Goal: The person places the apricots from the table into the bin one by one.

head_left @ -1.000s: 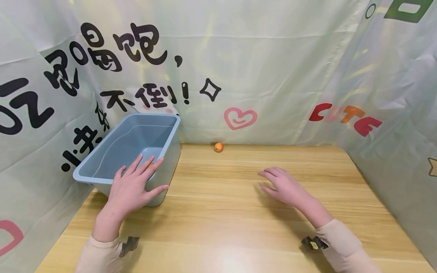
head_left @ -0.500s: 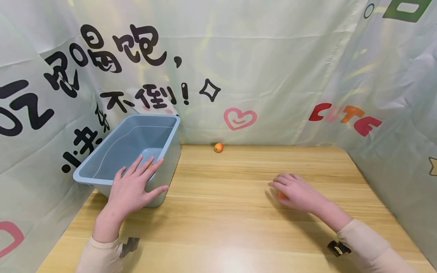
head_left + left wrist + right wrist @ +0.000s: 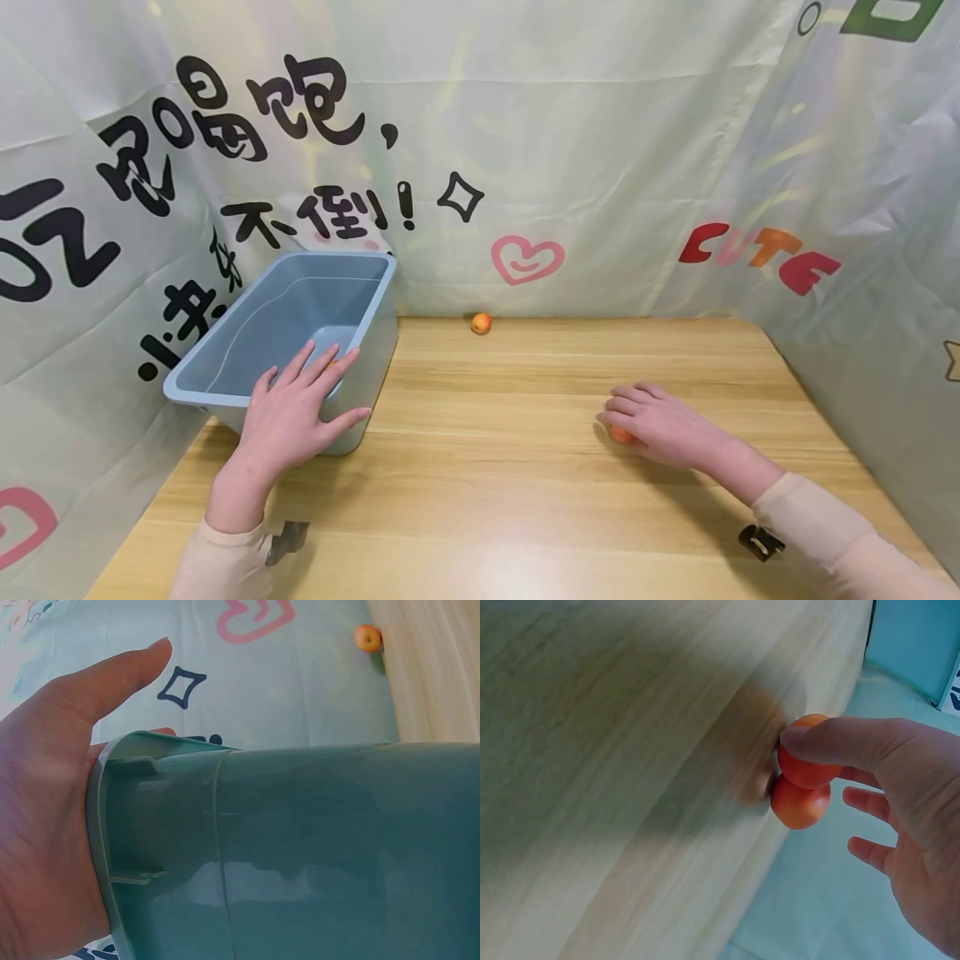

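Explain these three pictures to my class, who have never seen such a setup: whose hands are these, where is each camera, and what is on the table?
A person wears three cameras: one on the head, one on each wrist. The head view looks down at a wooden table walled with printed curtains. The left hand rests flat on the rim of a blue plastic tub; the left wrist view shows that tub's outer wall up close. The right hand covers small orange fruit; the right wrist view shows the thumb and fingers curled on two of them. Another small orange fruit lies by the back curtain.

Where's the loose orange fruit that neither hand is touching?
In the head view the loose orange fruit lies at the table's far edge against the curtain, right of the blue bin, below the pink heart.
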`<state>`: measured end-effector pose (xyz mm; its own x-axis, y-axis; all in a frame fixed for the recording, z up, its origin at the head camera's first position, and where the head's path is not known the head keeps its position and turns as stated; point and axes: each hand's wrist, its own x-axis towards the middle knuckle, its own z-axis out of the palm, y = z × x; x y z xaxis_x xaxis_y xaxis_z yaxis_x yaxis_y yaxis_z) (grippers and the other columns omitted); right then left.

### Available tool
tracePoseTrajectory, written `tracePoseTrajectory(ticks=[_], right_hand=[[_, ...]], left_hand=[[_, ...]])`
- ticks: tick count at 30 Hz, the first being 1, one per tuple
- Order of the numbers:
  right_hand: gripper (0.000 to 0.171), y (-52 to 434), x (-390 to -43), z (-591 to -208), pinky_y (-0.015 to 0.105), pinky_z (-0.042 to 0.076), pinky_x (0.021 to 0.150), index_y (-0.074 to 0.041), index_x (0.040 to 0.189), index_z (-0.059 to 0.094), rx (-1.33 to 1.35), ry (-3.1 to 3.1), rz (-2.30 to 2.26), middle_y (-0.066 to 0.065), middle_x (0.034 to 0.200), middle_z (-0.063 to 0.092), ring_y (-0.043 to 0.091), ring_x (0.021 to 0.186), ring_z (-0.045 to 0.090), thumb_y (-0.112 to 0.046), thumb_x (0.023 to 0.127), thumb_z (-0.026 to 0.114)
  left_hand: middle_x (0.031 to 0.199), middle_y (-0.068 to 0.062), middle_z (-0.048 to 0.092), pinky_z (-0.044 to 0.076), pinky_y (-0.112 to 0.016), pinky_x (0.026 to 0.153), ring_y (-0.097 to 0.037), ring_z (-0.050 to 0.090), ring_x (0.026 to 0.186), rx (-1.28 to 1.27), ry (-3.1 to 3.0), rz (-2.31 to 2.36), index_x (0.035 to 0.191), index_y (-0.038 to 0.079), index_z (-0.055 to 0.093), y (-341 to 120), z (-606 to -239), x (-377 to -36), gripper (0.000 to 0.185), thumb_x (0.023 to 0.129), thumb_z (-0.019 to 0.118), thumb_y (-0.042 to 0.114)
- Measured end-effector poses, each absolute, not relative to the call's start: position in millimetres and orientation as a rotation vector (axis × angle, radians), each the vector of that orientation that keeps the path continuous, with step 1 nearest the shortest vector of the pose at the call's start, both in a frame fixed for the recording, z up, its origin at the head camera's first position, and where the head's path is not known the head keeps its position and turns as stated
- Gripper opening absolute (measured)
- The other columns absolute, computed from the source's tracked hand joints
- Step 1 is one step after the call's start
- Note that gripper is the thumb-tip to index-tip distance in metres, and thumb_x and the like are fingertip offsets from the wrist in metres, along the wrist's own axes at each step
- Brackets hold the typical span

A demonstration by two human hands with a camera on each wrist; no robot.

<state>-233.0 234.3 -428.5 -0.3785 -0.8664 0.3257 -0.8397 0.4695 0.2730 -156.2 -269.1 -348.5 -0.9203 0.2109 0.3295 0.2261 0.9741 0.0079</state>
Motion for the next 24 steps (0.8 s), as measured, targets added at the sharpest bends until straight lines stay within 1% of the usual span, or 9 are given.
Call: tracePoseTrajectory(ticks=[3, 10, 17, 24], right_hand=[[0.043, 234.7, -234.0, -430.6, 0.048, 0.051, 0.086, -0.016, 0.106, 0.069, 1.418, -2.3, -0.108, 0.002, 0.106, 0.07, 0.029, 0.105, 0.064, -0.016, 0.067, 0.087], [0.034, 233.0, -237.0, -436.2, 0.048, 0.051, 0.086, -0.019, 0.103, 0.069, 1.393, -2.307, -0.132, -0.001, 0.102, 0.071, 0.029, 0.104, 0.065, -0.015, 0.072, 0.083], [0.034, 226.5, -238.3, -438.7, 0.049, 0.05, 0.089, -0.017, 0.106, 0.068, 1.345, -2.398, -0.109, 0.002, 0.105, 0.072, 0.028, 0.104, 0.065, -0.013, 0.075, 0.081], [0.034, 216.1, -240.3, -439.7, 0.047, 0.052, 0.09, -0.015, 0.11, 0.07, 1.289, -2.435, -0.044, 0.0, 0.102, 0.071, 0.025, 0.101, 0.065, -0.015, 0.077, 0.08]], left_hand=[[0.152, -0.005, 0.045, 0.028, -0.069, 0.104, -0.035, 0.031, 0.146, -0.316, -2.783, -0.065, 0.15, 0.034, 0.037, -268.8, -348.9, -156.7, 0.08, 0.082, 0.064, 0.065], [0.152, -0.005, 0.046, 0.028, -0.07, 0.103, -0.034, 0.03, 0.146, -0.316, -2.777, -0.074, 0.149, 0.033, 0.039, -268.2, -349.0, -157.3, 0.08, 0.081, 0.064, 0.065], [0.153, -0.005, 0.045, 0.028, -0.069, 0.104, -0.034, 0.029, 0.146, -0.307, -2.788, -0.065, 0.151, 0.036, 0.035, -267.9, -348.4, -157.1, 0.08, 0.082, 0.063, 0.066], [0.152, -0.005, 0.045, 0.028, -0.069, 0.104, -0.035, 0.03, 0.146, -0.302, -2.791, -0.062, 0.15, 0.035, 0.036, -265.7, -345.5, -156.3, 0.08, 0.081, 0.064, 0.065]])
